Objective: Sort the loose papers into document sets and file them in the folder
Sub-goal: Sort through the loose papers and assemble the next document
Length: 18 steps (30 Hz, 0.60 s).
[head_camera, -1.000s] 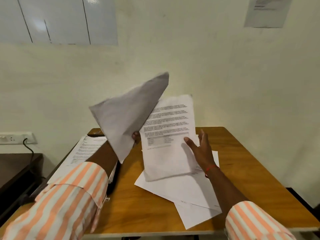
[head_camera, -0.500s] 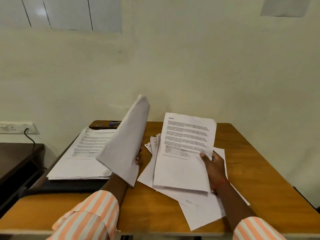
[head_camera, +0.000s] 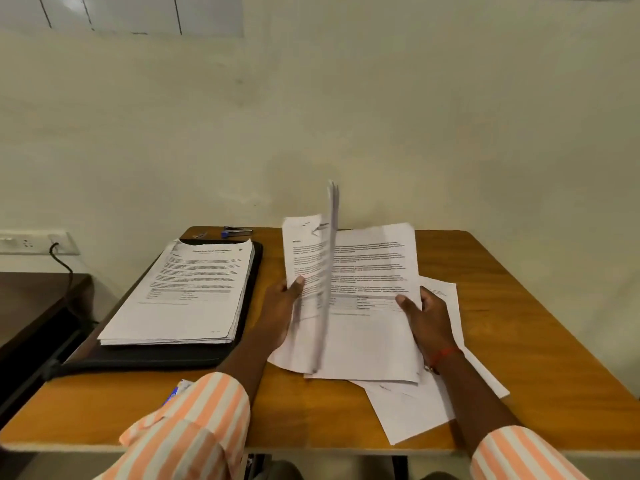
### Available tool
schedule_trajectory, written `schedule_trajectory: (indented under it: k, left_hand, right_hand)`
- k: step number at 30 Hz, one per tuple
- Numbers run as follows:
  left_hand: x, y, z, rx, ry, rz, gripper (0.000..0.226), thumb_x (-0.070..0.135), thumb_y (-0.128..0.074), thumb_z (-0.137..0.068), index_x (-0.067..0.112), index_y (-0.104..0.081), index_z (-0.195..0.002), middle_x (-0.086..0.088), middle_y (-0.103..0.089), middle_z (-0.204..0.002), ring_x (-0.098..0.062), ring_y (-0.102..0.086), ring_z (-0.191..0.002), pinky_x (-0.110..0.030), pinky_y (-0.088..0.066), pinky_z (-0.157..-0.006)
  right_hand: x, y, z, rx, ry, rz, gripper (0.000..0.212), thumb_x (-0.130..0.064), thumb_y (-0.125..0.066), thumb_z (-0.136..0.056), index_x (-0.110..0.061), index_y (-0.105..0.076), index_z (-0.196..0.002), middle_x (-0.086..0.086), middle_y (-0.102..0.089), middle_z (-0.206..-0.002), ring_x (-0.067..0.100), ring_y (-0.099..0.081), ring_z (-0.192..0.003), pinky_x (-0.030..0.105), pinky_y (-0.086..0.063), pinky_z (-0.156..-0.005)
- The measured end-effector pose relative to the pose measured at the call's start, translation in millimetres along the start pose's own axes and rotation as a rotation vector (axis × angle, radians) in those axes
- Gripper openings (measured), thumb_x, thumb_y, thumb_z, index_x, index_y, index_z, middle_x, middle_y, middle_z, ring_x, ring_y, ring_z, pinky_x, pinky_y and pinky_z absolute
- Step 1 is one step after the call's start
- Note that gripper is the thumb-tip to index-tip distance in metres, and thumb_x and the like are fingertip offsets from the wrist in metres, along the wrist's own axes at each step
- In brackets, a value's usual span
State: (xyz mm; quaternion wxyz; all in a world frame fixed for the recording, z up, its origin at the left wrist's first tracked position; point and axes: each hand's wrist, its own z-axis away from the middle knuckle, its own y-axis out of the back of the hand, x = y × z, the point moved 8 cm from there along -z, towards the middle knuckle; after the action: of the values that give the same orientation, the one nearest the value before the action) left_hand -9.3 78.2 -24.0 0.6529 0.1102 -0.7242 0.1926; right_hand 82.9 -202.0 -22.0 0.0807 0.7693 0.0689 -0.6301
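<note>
Sleeves point(head_camera: 194, 431): striped orange and white, they are reaching in over the near edge of the worktop point(head_camera: 311, 417), to the right of the folder.
Loose sheets point(head_camera: 412, 414): they are lying flat and overlapping on the worktop, well to the right of the folder, partly under the held pages.
Folder point(head_camera: 166, 358): black, it is lying open and flat on the left part of the worktop.
Stack of papers point(head_camera: 183, 289): it is resting on the folder, printed side up.
Left hand point(head_camera: 280, 306): just right of the folder, its grip is pinching the left edge of a second page point(head_camera: 301, 258), thumb on top.
Right hand point(head_camera: 427, 317): further right of the folder, its grip is pinching the right edge of a printed page point(head_camera: 374, 271), thumb on top.
Upright sheet point(head_camera: 329, 265): blurred, it is standing edge-on between the two hands; which fingers are holding it cannot be told.
Stapler point(head_camera: 237, 231): blue, it is lying just beyond the folder's far edge.
Wall socket point(head_camera: 59, 242): left of the folder, it is carrying a dark cable.
</note>
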Motion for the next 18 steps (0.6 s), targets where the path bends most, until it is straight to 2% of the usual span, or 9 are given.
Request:
schedule_trajectory:
  k: [2,5,9,13,14,16,18]
  left_hand:
    - [-4.3,-2.6,-1.4,-0.018,0.01,0.007,0.031,0.029,-0.054,-0.105,0.014,-0.066,-0.13,-0.001,-0.071,-0.127,-0.018,-0.067,-0.118,-0.044,-0.05,-0.106]
    - [-11.1,-3.1,-1.9,-0.048,0.017,-0.034,0.034,0.03,-0.053,-0.105,0.01,-0.067,-0.129,-0.004,-0.071,-0.128,-0.022,-0.066,-0.121,-0.046,-0.047,-0.109]
    - [-8.4,-4.9,3.4,-0.008,0.045,-0.028,0.034,0.033,-0.055,-0.104,0.01,-0.069,-0.124,-0.002,-0.073,-0.123,-0.02,-0.068,-0.116,-0.046,-0.049,-0.107]
    - [-6.0,-10.4,8.1,0.034,0.105,0.003,0.028,0.03,-0.057,-0.104,0.013,-0.072,-0.118,0.002,-0.076,-0.116,-0.018,-0.071,-0.111,-0.043,-0.051,-0.105]
    - [-3.0,-11.7,9.1,0.049,0.105,0.006,0.026,0.031,-0.057,-0.104,0.014,-0.073,-0.116,0.002,-0.076,-0.114,-0.019,-0.071,-0.11,-0.044,-0.052,-0.103]
    - [8.3,-11.6,9.3,0.085,0.078,0.014,0.025,0.032,-0.057,-0.104,0.016,-0.074,-0.112,0.001,-0.077,-0.11,-0.021,-0.073,-0.106,-0.048,-0.054,-0.1]
    - [21.8,-15.2,7.6,0.104,0.046,0.042,0.024,0.032,-0.058,-0.103,0.017,-0.074,-0.113,0.001,-0.077,-0.11,-0.022,-0.074,-0.103,-0.052,-0.055,-0.098]
  right_hand:
    - [-3.8,-3.4,1.0,-0.02,0.014,0.025,0.021,-0.023,-0.065,-0.098,-0.022,-0.068,-0.119,-0.009,-0.075,-0.109,0.013,-0.072,-0.098,0.033,-0.06,-0.082]
    - [-5.2,-5.3,2.3,-0.031,0.023,0.047,0.021,-0.032,-0.062,-0.099,-0.023,-0.069,-0.117,-0.008,-0.076,-0.106,0.013,-0.072,-0.096,0.036,-0.06,-0.083]
    - [-6.6,-10.8,4.0,-0.051,-0.002,0.032,0.023,-0.038,-0.059,-0.1,-0.025,-0.069,-0.117,-0.008,-0.076,-0.107,0.015,-0.072,-0.099,0.038,-0.059,-0.086]
    - [-6.0,-14.8,4.8,-0.08,-0.066,-0.064,0.029,-0.038,-0.05,-0.105,-0.023,-0.069,-0.12,0.001,-0.076,-0.111,0.024,-0.072,-0.105,0.047,-0.058,-0.092]
    - [-8.1,-15.5,4.4,-0.078,-0.065,-0.093,0.033,-0.039,-0.047,-0.105,-0.02,-0.068,-0.121,0.002,-0.075,-0.112,0.025,-0.071,-0.106,0.046,-0.058,-0.091]
    - [-19.0,-20.0,6.0,-0.082,-0.053,-0.143,0.042,-0.045,-0.043,-0.102,-0.019,-0.064,-0.128,-0.002,-0.073,-0.118,0.02,-0.069,-0.111,0.034,-0.058,-0.088]
    - [-34.3,-26.5,5.2,-0.125,-0.008,-0.129,0.042,-0.048,-0.052,-0.098,-0.025,-0.06,-0.132,-0.009,-0.07,-0.125,0.011,-0.066,-0.115,0.03,-0.052,-0.092]
